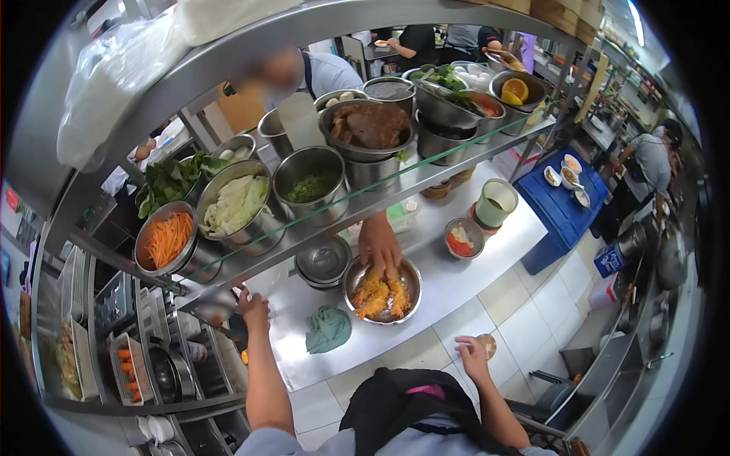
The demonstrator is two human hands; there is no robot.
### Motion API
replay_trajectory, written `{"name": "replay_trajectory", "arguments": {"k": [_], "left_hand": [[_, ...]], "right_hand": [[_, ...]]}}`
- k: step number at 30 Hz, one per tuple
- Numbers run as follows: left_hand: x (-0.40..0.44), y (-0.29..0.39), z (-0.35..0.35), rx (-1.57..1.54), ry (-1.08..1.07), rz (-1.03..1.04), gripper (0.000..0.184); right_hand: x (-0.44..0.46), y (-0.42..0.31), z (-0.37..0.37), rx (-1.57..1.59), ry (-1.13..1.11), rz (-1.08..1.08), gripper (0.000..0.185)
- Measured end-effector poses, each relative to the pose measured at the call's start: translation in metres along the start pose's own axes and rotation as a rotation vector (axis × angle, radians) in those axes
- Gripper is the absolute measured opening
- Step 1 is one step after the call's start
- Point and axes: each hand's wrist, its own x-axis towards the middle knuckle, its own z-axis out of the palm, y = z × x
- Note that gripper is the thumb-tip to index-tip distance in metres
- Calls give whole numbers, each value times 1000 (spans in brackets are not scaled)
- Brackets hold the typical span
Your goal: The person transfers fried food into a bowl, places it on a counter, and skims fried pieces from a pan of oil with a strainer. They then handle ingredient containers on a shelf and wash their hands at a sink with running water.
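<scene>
My left hand (253,308) is raised at the counter's left end, below the shelf edge. Its fingers are curled, and what they hold, if anything, I cannot make out. My right hand (473,357) hangs in front of the counter, fingers loosely apart. A round tan disc (487,346) shows just beside it; whether they touch I cannot tell. Between my hands, a steel bowl (417,302) on the counter holds battered fried pieces (372,295), like tempura prawns. Another person's hand (380,245) reaches under the shelf from the far side, fingers on these pieces. A green cloth (328,330) lies crumpled left of the bowl.
Overhead, a shelf (365,205) carries steel pots of shredded carrot (167,239), shredded cabbage (237,204), greens and meat (369,125). On the counter are stacked strainers (323,260), a small bowl (464,238) and a pale green container (496,203). A blue bin (559,201) stands right.
</scene>
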Motion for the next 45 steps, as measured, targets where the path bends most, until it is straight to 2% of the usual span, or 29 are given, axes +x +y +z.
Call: {"name": "replay_trajectory", "arguments": {"k": [3, 6, 8, 10, 11, 13, 14, 15, 16, 17, 18, 19, 22, 23, 25, 26, 28, 31, 36, 38, 40, 42, 44, 45], "left_hand": [[-62, 10, -4, -4, -66, 16, 31], [-116, 21, 7, 17, -164, 35, 31], [-149, 31, 31, 26, -217, 46, 31], [-182, 40, 58, 140, -429, 42, 32], [-198, 43, 76, 127, -483, 54, 31], [-220, 53, 122, 348, -541, 112, 33], [-224, 55, 144, 436, -574, 160, 33], [-217, 44, 165, 599, -622, 350, 34], [-210, 33, 186, 767, -655, 537, 34], [-212, 32, 210, 827, -699, 619, 34], [-216, 33, 238, 888, -747, 699, 35], [-223, 38, 262, 961, -792, 678, 36], [-235, 41, 324, 1305, -906, 549, 40], [-233, 36, 340, 1306, -901, 542, 40], [-219, 16, 367, 1470, -1090, 708, 38], [-213, 7, 377, 1473, -1089, 707, 38], [-199, -9, 394, 1624, -1156, 781, 35], [-176, -43, 407, 1686, -1117, 876, 32], [-150, -66, 414, 1715, -1107, 876, 29], [-159, -56, 416, 1728, -934, 1054, 33], [-196, 6, 425, 1527, -873, 888, 35], [-198, 36, 433, 1563, -855, 902, 38], [-178, 41, 431, 940, -525, 1368, 34], [-165, 44, 430, 937, -520, 1387, 34]], "right_hand": [[41, -61, 22, 87, -35, -57, 22], [94, -79, 40, 318, -129, 128, 35], [128, -82, 50, 364, -269, 206, 47], [151, -76, 58, 388, -462, 282, 63], [156, -81, 60, 338, -475, 306, 65], [161, -75, 48, 285, -505, 338, 66], [175, -70, 41, 437, -397, 483, 67], [193, -65, 36, 586, -293, 621, 68], [209, -55, 24, 754, -233, 692, 68], [233, -26, 16, 913, -185, 713, 63], [243, -39, 1, 877, -117, 683, 61], [259, -30, -11, 835, -129, 629, 69], [295, -15, -33, 782, -185, 575, 65], [301, -18, -39, 780, -192, 580, 65], [310, -26, -48, 717, -280, 524, 59], [312, -28, -49, 718, -282, 525, 59], [314, -27, -53, 461, -426, 542, 52], [296, -30, -50, 371, -555, 516, 44], [273, -29, -35, 391, -529, 470, 41], [270, -20, -25, 362, -513, 430, 40], [273, -10, -16, 390, -494, 434, 41], [268, 2, -13, 276, -532, 291, 44], [252, -6, -14, 297, -498, 305, 46], [257, -14, -13, 313, -467, 284, 48]]}}
